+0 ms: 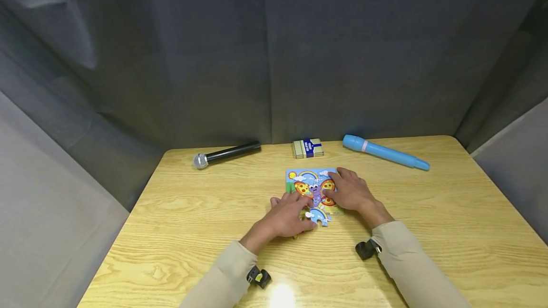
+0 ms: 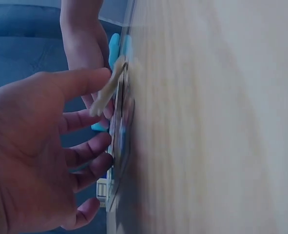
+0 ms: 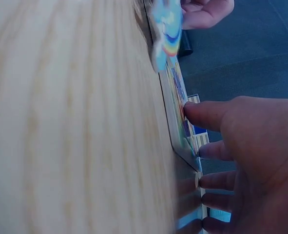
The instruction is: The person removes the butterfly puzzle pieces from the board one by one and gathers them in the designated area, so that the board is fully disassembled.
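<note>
So we've got the butterfly puzzle (image 1: 316, 189) lying flat on the wooden table (image 1: 180, 232), and by the look of it the step is seating a loose rainbow piece (image 1: 318, 215). Our left hand (image 1: 288, 215) has that piece pinched between thumb and index finger, tipped up at the puzzle's near edge. Its other fingers are loosely bent, and we can't tell if any of them touch the puzzle. Our right hand (image 1: 348, 191) is spread fairly wide at the puzzle's right side, thumb resting on the printed face.

What we'd do: use that right thumb as an anchor, but lightly, since pressing hard would probably skate the whole thing sideways or pop a neighbour loose. With the left, we'd hold the piece by its rim, match its rainbow and sky to the picture, line the knobs up from straight above, then lower it level. Coming in on a slant will likely snag a tab. If it resists, we'd turn it a touch rather than mash it. Also worth raising the left palm, because it covers the lower-left corner, where a red and yellow bit (image 1: 296, 237) pokes out and we can't make out what it is
</note>
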### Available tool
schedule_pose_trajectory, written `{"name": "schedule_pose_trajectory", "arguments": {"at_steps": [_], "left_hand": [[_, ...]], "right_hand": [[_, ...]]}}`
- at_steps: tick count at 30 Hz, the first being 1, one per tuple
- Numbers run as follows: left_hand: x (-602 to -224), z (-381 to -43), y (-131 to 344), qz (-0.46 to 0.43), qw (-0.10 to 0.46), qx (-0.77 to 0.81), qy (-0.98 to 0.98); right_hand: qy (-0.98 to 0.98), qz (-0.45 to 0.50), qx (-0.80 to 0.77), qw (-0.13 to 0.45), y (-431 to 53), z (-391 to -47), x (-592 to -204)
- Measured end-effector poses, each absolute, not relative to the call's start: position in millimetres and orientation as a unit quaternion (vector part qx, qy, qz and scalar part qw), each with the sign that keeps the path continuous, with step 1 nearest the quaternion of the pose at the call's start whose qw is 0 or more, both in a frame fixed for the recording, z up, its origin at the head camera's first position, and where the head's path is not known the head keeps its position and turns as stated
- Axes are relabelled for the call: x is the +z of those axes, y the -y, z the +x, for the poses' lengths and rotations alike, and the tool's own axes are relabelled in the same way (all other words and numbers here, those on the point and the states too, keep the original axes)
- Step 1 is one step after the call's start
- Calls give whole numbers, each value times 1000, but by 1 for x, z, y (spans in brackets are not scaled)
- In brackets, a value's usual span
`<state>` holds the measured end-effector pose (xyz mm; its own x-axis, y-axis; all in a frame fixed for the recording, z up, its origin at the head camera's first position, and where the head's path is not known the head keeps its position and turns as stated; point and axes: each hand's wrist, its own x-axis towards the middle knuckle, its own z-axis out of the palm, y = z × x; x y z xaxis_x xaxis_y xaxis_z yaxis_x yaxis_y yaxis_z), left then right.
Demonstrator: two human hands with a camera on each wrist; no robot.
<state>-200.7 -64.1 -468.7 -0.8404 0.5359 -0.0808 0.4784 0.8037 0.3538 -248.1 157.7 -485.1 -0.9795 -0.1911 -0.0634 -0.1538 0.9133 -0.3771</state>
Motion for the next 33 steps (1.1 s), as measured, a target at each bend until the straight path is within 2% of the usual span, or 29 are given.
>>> {"name": "schedule_pose_trajectory", "arguments": {"at_steps": [21, 33], "left_hand": [[-469, -190, 54, 272, 97, 122, -950], [-469, -221, 60, 237, 70, 177, -953]], "right_hand": [[-973, -100, -199, 54, -167, -248, -484], [-972, -96, -206, 63, -168, -248, -488]]}}
